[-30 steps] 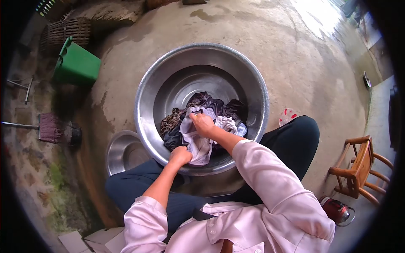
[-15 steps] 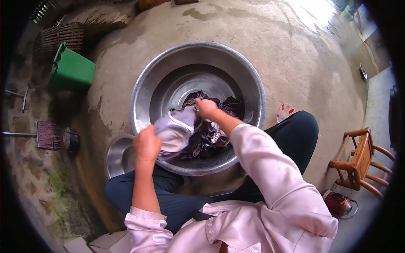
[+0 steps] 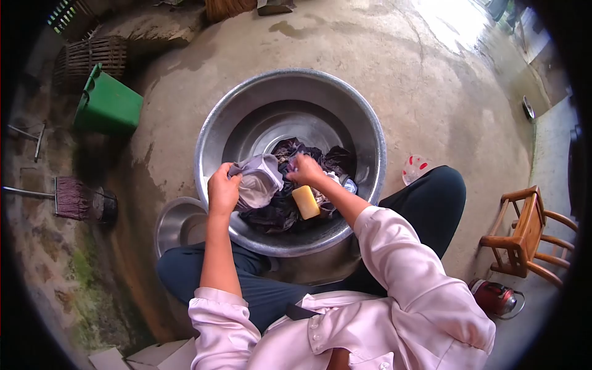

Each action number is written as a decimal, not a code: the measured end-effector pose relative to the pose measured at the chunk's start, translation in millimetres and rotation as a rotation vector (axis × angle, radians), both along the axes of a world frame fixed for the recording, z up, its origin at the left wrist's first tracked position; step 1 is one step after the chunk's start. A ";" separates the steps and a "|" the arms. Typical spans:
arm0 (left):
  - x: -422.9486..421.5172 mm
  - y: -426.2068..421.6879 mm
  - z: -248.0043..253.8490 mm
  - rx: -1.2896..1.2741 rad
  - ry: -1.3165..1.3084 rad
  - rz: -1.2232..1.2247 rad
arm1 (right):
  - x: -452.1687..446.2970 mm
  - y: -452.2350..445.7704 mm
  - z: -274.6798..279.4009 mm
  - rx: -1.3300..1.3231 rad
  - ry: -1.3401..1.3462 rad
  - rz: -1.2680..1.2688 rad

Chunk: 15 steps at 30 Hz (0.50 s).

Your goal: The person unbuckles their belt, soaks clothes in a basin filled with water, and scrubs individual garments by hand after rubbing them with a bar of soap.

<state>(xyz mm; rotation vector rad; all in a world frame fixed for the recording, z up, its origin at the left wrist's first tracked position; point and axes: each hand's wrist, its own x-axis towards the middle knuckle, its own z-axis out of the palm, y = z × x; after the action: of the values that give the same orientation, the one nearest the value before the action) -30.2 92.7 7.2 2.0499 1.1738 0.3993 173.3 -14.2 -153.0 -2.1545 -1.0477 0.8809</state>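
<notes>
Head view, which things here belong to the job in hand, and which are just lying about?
Seemingly in use:
large metal basin
pale garment in the left hand
dark clothes
yellow bar

Seemingly just lying about:
green bin
wooden chair
red flask
woven basket

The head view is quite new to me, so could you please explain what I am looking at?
No machine works here: you see a bare human left hand and right hand, filmed by one head-worn camera looking forward and down. A large, round, silvery metal basin stands on the grey-brown floor. Inside lies a heap of dark, crumpled clothes. The left hand holds a pale lilac-grey cloth garment. The right hand is at the heap; whether it grips anything is hard to tell. Below it in the picture, a yellow, rounded rectangular bar appears to rest on the clothes.
</notes>
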 end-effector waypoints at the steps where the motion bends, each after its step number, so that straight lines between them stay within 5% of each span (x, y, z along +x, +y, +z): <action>1: -1.3 -0.4 -5.1 0.005 -0.007 -0.002 | 5.5 6.1 8.9 0.300 -0.038 0.078; 2: -2.2 0.0 -10.1 0.010 -0.014 -0.004 | 9.4 12.0 17.2 0.599 -0.075 0.158; 8: 6.6 -1.5 6.5 -0.382 -0.474 -0.137 | 8.2 18.0 99.0 0.366 0.355 0.494; 9: 6.4 0.9 6.3 -0.397 -0.510 -0.123 | 2.7 15.3 97.2 0.455 0.196 0.383; 12: 6.3 1.2 2.1 -0.361 -0.601 -0.016 | 13.7 15.5 103.5 0.243 0.516 0.478; 15: 9.3 5.2 -23.2 -0.332 -0.711 0.156 | 16.8 11.2 80.1 0.371 0.653 0.305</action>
<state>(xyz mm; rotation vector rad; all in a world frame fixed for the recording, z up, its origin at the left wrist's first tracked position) -20.8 97.8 -16.0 1.3536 0.8766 0.8605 190.1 -3.0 -72.9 -1.2804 -1.0889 1.2935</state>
